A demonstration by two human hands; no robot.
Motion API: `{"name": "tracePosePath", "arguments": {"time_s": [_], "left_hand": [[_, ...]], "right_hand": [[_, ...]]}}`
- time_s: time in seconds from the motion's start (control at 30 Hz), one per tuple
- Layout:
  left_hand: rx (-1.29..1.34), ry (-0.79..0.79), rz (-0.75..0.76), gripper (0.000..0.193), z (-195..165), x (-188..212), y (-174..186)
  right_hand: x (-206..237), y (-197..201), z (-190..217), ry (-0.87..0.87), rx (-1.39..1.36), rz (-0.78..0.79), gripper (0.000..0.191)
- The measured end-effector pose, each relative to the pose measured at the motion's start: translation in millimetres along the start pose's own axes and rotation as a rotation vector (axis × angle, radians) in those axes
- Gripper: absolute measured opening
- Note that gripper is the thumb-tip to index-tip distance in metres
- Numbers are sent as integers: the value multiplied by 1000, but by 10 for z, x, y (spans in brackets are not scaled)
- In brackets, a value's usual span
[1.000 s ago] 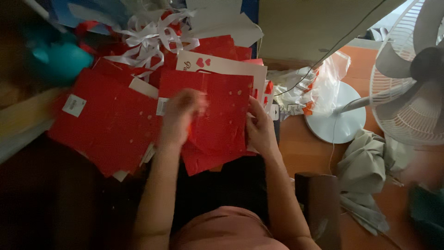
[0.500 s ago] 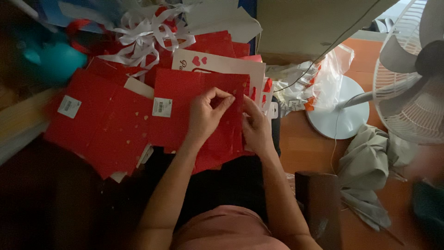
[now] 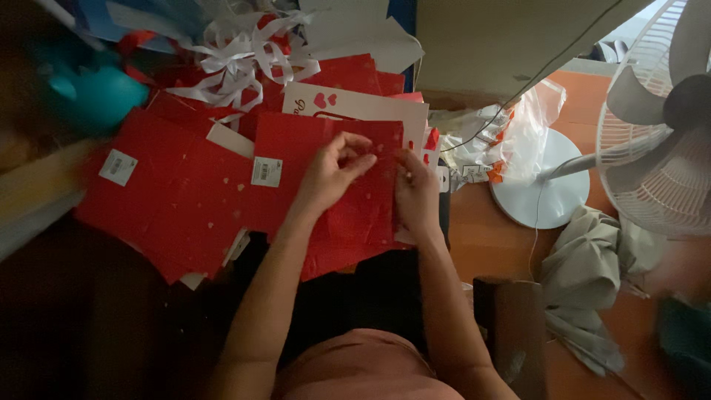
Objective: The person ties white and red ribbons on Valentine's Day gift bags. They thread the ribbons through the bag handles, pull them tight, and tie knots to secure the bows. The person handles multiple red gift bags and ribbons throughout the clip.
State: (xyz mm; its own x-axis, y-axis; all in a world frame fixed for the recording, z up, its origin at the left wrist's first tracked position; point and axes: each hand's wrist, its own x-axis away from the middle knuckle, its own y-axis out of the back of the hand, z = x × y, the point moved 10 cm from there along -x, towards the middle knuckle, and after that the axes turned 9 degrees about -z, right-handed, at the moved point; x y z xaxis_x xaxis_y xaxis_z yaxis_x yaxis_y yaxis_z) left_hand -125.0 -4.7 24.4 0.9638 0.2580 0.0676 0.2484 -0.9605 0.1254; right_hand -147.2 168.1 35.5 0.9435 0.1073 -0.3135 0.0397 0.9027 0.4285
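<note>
Item: flat red paper bag (image 3: 348, 200), speckled with small pale hearts, a white label at its upper left corner. It lies topmost on a heap of like bags, in front of the person, between the two forearms.

Left hand (image 3: 329, 174): rests on the bag's upper middle, fingers curled, thumb and forefinger pinched together near the top edge; whether anything small sits in the pinch cannot be told.

Right hand (image 3: 416, 194): closed on the bag's right edge, thumb on top, fingers curled around the side.

Surroundings:
- Second red bag (image 3: 167, 196) with its own white label, just beside the first on the left, partly overlapped by it.
- White bag with red hearts (image 3: 355, 104), behind the held bag, its top edge showing.
- Tangle of white ribbon (image 3: 241, 55) at the far end of the heap.
- Teal rounded object (image 3: 92, 92), blurred, upper left.
- White standing fan (image 3: 659, 141) at right, its round base (image 3: 537, 189) on the orange-brown floor.
- Clear plastic bag (image 3: 511, 130) between heap and fan base.
- Grey cloth (image 3: 585, 281), crumpled, near the fan base.
</note>
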Motion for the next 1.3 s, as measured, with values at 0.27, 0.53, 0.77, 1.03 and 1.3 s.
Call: {"name": "tracePosePath", "arguments": {"time_s": [0.27, 0.53, 0.77, 1.03, 1.3], "left_hand": [[380, 132, 53, 36, 109, 14, 113], [449, 162, 40, 33, 42, 66, 109], [604, 170, -114, 29, 155, 221, 79], [1233, 368, -5, 18, 365, 168, 54], [1178, 284, 96, 20, 235, 203, 4]], "right_hand": [[24, 128, -200, -394, -378, -61, 23], [-56, 72, 45, -120, -277, -28, 22], [24, -15, -196, -254, -377, 19, 22], [72, 105, -278, -300, -576, -68, 20], [98, 113, -354, -227, -401, -27, 6]]}}
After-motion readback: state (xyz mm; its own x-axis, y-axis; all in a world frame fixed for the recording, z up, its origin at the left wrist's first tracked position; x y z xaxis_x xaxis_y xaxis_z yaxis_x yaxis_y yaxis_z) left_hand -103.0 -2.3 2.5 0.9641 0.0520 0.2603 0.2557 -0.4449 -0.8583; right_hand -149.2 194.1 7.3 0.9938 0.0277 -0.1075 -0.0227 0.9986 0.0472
